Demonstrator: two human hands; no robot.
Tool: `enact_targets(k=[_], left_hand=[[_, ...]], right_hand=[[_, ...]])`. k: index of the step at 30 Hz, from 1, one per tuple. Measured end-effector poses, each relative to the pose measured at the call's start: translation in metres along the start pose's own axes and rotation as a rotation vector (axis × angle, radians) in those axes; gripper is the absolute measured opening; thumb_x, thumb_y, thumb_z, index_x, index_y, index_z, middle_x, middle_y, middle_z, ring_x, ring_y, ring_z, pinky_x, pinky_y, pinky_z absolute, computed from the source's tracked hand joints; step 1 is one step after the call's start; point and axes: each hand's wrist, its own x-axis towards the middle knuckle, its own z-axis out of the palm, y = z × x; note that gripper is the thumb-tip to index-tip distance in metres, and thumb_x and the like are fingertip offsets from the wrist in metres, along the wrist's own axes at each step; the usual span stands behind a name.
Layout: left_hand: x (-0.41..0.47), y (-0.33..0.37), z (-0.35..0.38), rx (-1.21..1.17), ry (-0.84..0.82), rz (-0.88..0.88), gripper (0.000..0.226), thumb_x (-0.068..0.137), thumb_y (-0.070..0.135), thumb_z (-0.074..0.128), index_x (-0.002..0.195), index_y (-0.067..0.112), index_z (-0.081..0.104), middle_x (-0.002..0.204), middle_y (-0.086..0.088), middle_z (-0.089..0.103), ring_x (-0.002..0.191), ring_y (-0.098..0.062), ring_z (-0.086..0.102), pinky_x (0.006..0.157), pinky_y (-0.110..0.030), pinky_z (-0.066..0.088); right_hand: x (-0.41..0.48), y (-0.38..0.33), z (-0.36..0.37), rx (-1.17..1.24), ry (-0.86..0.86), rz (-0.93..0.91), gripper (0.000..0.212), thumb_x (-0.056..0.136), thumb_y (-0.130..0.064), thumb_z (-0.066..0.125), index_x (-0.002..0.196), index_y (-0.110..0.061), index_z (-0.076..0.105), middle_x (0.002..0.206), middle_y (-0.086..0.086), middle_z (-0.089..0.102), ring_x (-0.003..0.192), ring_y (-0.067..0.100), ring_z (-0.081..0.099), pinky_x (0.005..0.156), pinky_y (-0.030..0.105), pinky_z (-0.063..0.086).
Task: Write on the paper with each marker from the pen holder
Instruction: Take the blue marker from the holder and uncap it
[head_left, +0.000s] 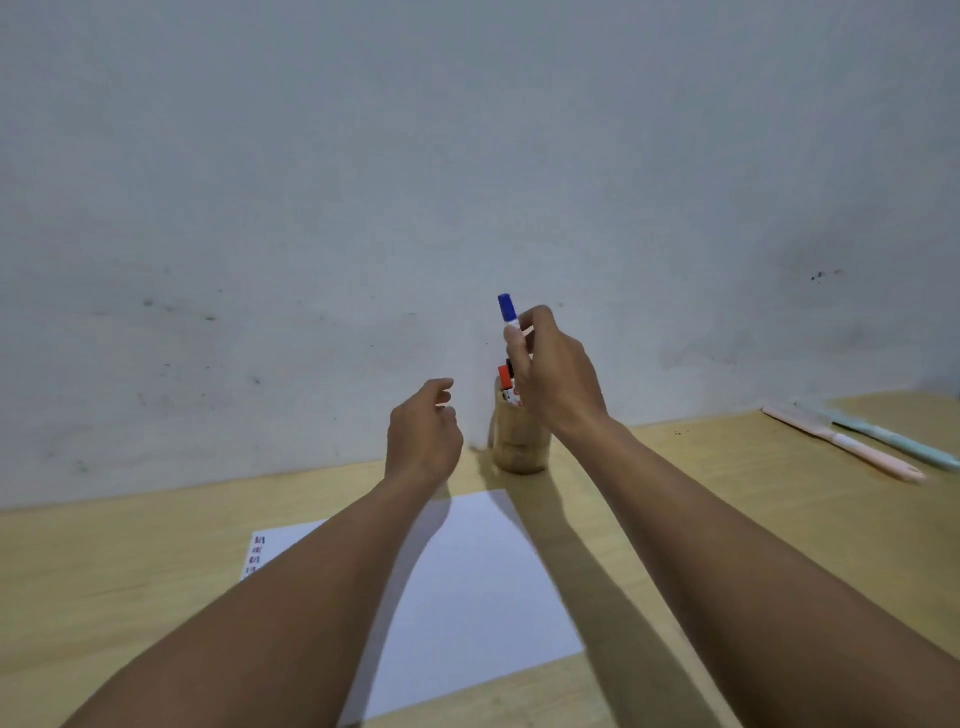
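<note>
Above the pen holder (521, 439), at roughly 12 o'clock from the paper (467, 587), blue marker (509, 314) held upright, cap on top, in right hand (553, 371); thumb and fingers pinch the barrel just under the cap, lower barrel hidden behind hand. Can't tell if the tip end is clear of the holder rim. Red-capped marker (504, 375) sits in holder, something dark behind it, maybe another cap, too small to call. Holder is wooden, stands near the wall (467, 156), just past the paper's far edge.

Left hand (423, 434) at 9 o'clock of holder, near but not touching, fingers loosely curled, half open, holds nothing.

Paper lies flat on table (104, 571), mostly blank; small red marks at its left edge, about 9 o'clock, partly covered by left forearm.

Two pastel utensils (857, 441), pink and pale blue, at 3 o'clock, well apart, irrelevant.

Step, as judged: drawing blue marker out of holder. Next move calls for left hand to pull the cap off, then bring tip down to a blank area of paper. Red marks suggest red marker already used, not certain
</note>
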Motion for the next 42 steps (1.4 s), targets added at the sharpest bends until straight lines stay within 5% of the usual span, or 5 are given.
enact_targets(k=[6, 12, 20, 25, 42], left_hand=[[-0.012, 0.034, -0.071, -0.357, 0.017, -0.179, 0.026, 0.097, 0.032, 0.053, 0.103, 0.018, 0.074, 0.09, -0.001, 0.076, 0.071, -0.016, 0.071, 0.074, -0.035, 0.058], [-0.043, 0.041, -0.127, -0.401, -0.131, -0.186, 0.017, 0.095, 0.023, 0.064, 0.101, 0.012, 0.076, 0.094, -0.006, 0.076, 0.077, -0.017, 0.069, 0.078, -0.034, 0.06], [-0.047, 0.03, -0.179, -0.494, -0.047, -0.239, 0.016, 0.093, 0.009, 0.067, 0.101, -0.004, 0.072, 0.086, -0.014, 0.069, 0.072, -0.018, 0.067, 0.069, -0.026, 0.062], [-0.051, 0.02, -0.194, -0.641, -0.035, -0.294, 0.019, 0.092, 0.01, 0.069, 0.102, -0.005, 0.072, 0.081, -0.015, 0.071, 0.072, -0.018, 0.071, 0.068, -0.023, 0.062], [-0.057, -0.044, -0.236, -0.114, -0.016, -0.218, 0.014, 0.089, 0.017, 0.071, 0.084, 0.004, 0.072, 0.074, -0.015, 0.073, 0.059, -0.015, 0.067, 0.066, -0.033, 0.062]], right_hand=[[-0.023, -0.028, 0.001, 0.068, -0.268, -0.014, 0.019, 0.099, -0.04, 0.061, 0.098, -0.021, 0.066, 0.071, 0.002, 0.066, 0.062, 0.015, 0.053, 0.061, 0.034, 0.041], [-0.051, -0.07, -0.008, 0.158, -0.451, -0.05, 0.02, 0.094, -0.041, 0.07, 0.089, -0.022, 0.073, 0.065, -0.01, 0.065, 0.049, -0.005, 0.053, 0.057, 0.026, 0.038], [-0.069, -0.1, -0.022, 0.76, -0.804, 0.379, 0.017, 0.09, -0.022, 0.072, 0.105, -0.017, 0.065, 0.094, 0.005, 0.073, 0.091, 0.019, 0.071, 0.082, 0.037, 0.053], [-0.091, -0.114, 0.001, 1.355, -0.648, 0.584, 0.031, 0.083, -0.035, 0.077, 0.108, -0.017, 0.071, 0.089, 0.006, 0.07, 0.087, 0.02, 0.066, 0.076, 0.035, 0.048], [-0.116, -0.142, 0.082, 1.06, -0.376, 0.503, 0.008, 0.092, -0.015, 0.069, 0.092, -0.009, 0.074, 0.077, 0.004, 0.068, 0.066, 0.011, 0.06, 0.062, 0.025, 0.05]])
